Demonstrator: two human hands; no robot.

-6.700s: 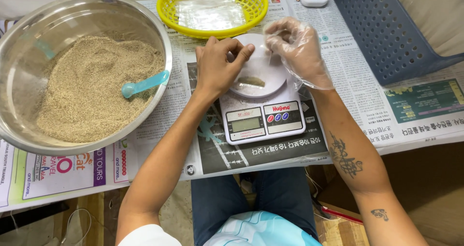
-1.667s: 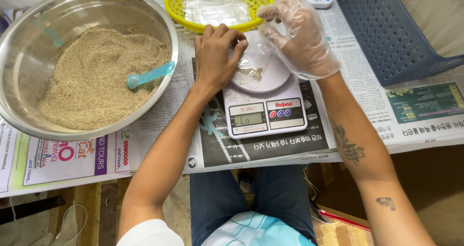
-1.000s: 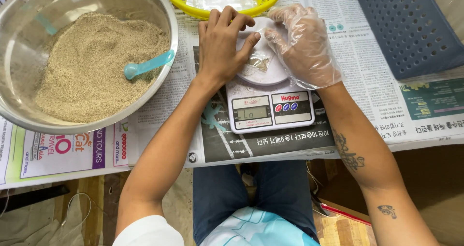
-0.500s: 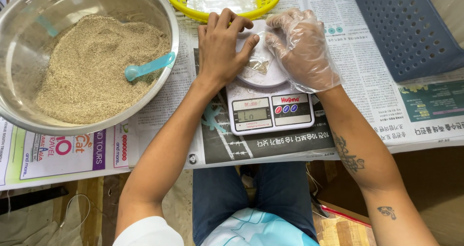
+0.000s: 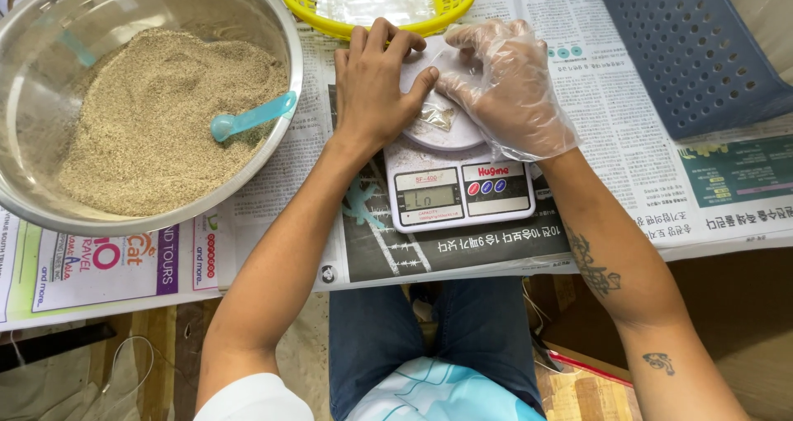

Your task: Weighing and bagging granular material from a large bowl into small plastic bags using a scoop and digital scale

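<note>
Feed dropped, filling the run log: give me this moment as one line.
left hand: bare, on small clear bag | right hand: gloved, on bag | bag: on digital scale | scoop: in steel bowl

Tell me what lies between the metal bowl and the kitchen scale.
In the head view, only newspaper lies between the metal bowl and the kitchen scale; the left forearm crosses above that strip, its left hand on the scale's platform.
</note>
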